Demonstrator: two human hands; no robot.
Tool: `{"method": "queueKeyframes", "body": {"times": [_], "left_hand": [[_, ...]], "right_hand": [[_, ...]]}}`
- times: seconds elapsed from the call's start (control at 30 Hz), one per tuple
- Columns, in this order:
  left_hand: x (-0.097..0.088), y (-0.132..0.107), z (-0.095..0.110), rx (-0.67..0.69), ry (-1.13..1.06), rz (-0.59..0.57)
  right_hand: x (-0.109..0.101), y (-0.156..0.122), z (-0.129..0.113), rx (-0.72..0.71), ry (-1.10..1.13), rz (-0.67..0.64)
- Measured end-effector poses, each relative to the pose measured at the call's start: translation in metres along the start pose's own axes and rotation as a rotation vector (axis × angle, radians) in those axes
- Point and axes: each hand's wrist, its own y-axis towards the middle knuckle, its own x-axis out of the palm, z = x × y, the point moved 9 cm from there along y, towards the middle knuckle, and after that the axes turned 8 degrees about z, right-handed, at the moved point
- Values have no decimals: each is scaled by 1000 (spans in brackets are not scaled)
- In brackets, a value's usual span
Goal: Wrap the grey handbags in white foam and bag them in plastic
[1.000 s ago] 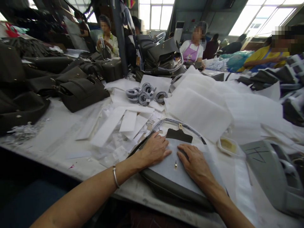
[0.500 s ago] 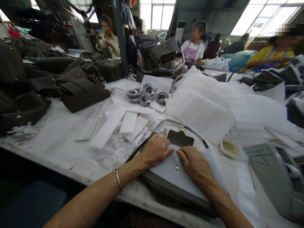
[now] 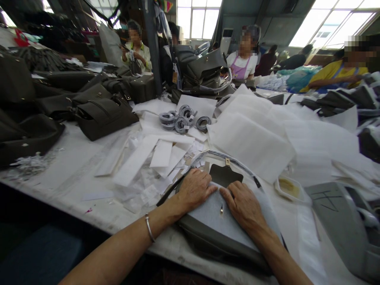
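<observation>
A dark olive handbag (image 3: 208, 241) lies on the table in front of me, with a thin whitish protective sheet (image 3: 204, 215) over its upper face. My left hand (image 3: 196, 189) grips the bag's far edge, fingers curled over it and thumb on the sheet. Opposite it, my right hand (image 3: 245, 204) holds the same edge, its thumb tip close to the left thumb. Fingertips of both hands are hidden beyond the edge. A small metal clasp (image 3: 221, 210) shows through the sheet between my hands. Beyond them lie the dark closure tab (image 3: 225, 175) and the wrapped handle (image 3: 218, 153).
Wrapped coils (image 3: 181, 118) and foam sheets (image 3: 252, 138) cover the far side. Loose white strips (image 3: 139, 158) are at left, beside finished-looking dark bags (image 3: 103, 114). A shallow plastic tub (image 3: 289, 189) and a grey machine-like object (image 3: 338, 221) stand at right. Several people work beyond.
My right hand's fingers have shifted slightly and bunched more over the bag's edge. The left hand keeps its hold, and the bag has hardly moved.
</observation>
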Motion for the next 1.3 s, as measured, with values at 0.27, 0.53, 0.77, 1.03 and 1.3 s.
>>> {"method": "queueKeyframes", "body": {"times": [0.27,0.53,0.77,1.03,1.3], "left_hand": [[1,0,-2,-24,-18,0],[-2,2,-8,-102,-152,-28],[-5,6,-9,-138,-200,-96],[-5,7,-7,-107,-223,-112],[-4,6,-6,-76,-208,-104]], "right_hand": [[3,-1,13,171,124,-71],[1,1,11,164,173,-66],[3,0,10,138,171,-94],[2,0,9,128,151,-68],[2,0,9,114,145,-62]]}}
